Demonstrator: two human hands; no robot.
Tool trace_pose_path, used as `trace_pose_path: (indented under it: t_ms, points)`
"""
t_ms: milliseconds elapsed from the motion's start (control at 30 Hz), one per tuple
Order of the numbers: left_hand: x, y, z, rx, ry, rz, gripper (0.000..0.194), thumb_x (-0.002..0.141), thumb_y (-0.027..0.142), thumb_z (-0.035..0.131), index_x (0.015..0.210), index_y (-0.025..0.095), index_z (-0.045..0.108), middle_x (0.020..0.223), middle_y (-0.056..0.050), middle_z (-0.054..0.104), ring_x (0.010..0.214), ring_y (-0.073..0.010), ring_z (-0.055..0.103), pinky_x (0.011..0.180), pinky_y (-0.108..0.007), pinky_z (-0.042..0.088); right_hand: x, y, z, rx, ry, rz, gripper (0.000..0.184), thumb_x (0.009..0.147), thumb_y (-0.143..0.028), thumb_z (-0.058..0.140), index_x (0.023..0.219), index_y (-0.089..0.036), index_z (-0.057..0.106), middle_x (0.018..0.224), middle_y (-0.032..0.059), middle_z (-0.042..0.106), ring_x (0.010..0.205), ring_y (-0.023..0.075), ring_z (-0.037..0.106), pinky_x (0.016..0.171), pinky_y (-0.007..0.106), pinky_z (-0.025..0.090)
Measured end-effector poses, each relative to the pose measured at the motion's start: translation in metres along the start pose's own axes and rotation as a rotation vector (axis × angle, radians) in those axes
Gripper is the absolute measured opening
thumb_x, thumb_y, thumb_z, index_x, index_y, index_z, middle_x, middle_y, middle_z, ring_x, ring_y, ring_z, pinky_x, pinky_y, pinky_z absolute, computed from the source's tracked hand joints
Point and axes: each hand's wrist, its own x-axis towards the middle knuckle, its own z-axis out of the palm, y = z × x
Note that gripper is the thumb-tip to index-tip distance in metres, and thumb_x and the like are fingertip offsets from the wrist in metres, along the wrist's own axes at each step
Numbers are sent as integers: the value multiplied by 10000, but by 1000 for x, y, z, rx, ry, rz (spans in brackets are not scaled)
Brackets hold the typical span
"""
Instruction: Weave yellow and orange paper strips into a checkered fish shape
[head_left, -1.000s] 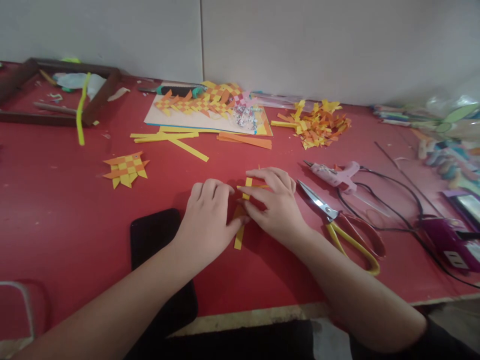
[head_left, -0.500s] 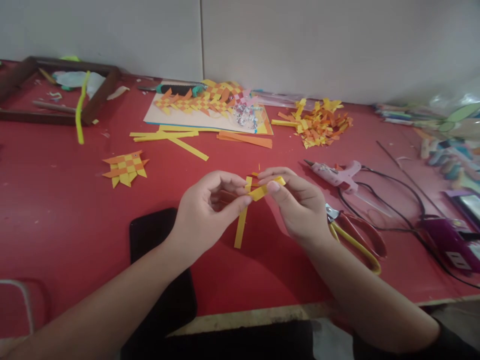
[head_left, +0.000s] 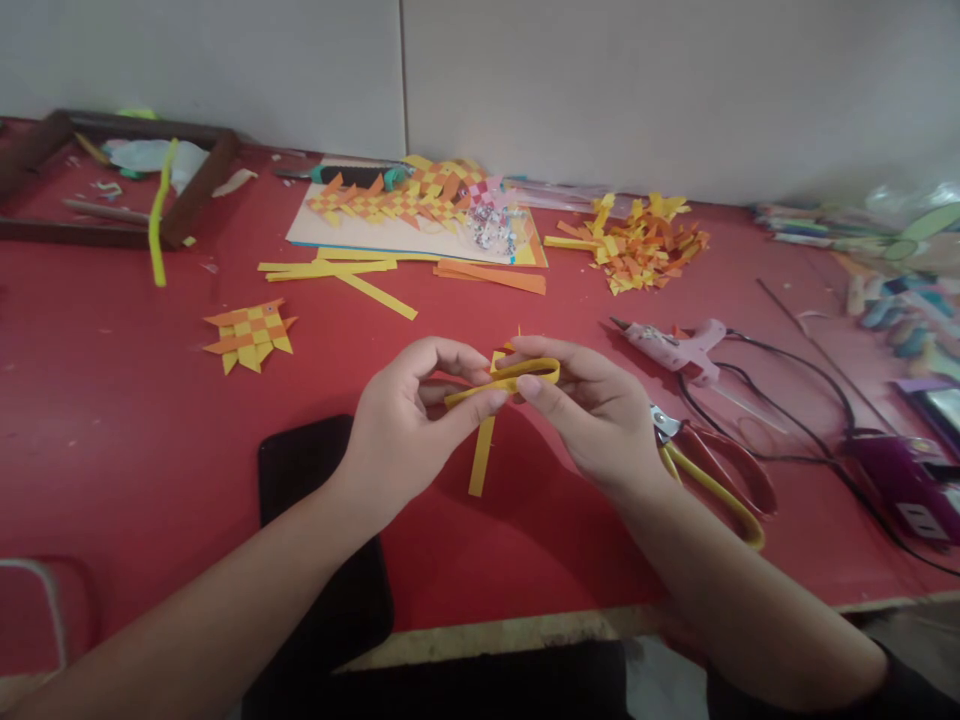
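Between my hands is a yellow paper strip bent back on itself into a narrow loop. My left hand pinches its left end between thumb and fingertips. Around the looped right part, my right hand has its thumb in front and its fingers behind. Another yellow strip slants downward behind the left fingertips; whether it is held or lies on the table I cannot tell. A bit of orange paper shows just beyond the right fingertips. To the left lies a woven orange and yellow paper fish.
Yellow strips and orange strips lie behind my hands, near a pile of paper scraps. Red-and-yellow-handled scissors, a pink glue gun and its cord are right. A black phone sits under my left forearm.
The yellow strip has turned and now shows as an open loop edge-on, its free end sticking out past the left thumb. My right thumb has shifted slightly left.
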Motion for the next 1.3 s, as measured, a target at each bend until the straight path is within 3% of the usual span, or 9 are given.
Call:
trace_pose_path:
  t_ms: [133,400,667,800,933,1033,1200,1300]
  points:
    - [-1,1,0,27,26,-26,330,762,344,824,975,240,595,1064,3,671,688,-98,690,587,-172,516,-1,-1,0,12,-48,10,238,864,-300,725,1101,-279,721,1010,14,776,895,154,737,819,317,620]
    - [1,2,0,-19,38,3,329,764,305,828,990,226,603,1098,-13,685,830,-142,726,728,-202,570,-2,-2,-1,20,-173,16,325,931,-393,638,1245,-311,663,1135,36,752,1089,188,702,954,380,586]
    - [2,-5,0,-75,38,96,320,784,258,813,1046,203,637,1095,-38,728,1016,-179,720,813,-218,592,-1,-2,-6,-166,-221,-191,306,994,-366,541,1279,-363,654,1287,30,635,1250,178,578,1060,364,497]
    - [2,-4,-1,-71,21,84,313,810,266,795,1080,213,646,994,-17,754,923,-144,734,793,-203,593,-1,-1,-7,-164,-259,-188,338,1007,-364,516,1330,-399,610,1327,23,594,1308,166,523,1082,339,478]
    - [1,-2,-2,-3,62,73,277,812,288,793,1050,223,668,946,-3,750,844,-127,727,736,-188,586,-2,1,-5,-85,-226,-119,382,959,-340,604,1338,-384,592,1308,27,607,1184,158,611,989,309,546]
    - [0,-3,-2,31,66,80,252,804,305,798,1018,228,688,939,0,748,844,-131,721,725,-190,582,-1,2,-4,-47,-126,-125,415,856,-258,737,1250,-337,635,1143,14,686,1023,138,678,883,269,591]
    - [1,-3,-2,74,65,116,200,800,321,801,952,223,715,893,9,748,812,-118,712,719,-176,577,0,2,-1,-169,58,-163,105,826,-197,742,922,-233,721,881,5,744,787,122,707,719,244,607]
    - [2,-1,-2,64,71,123,190,796,302,807,942,220,719,969,2,761,892,-124,719,762,-169,581,0,0,-1,-205,115,-119,57,811,-215,750,862,-213,724,815,7,746,708,125,707,667,254,612]
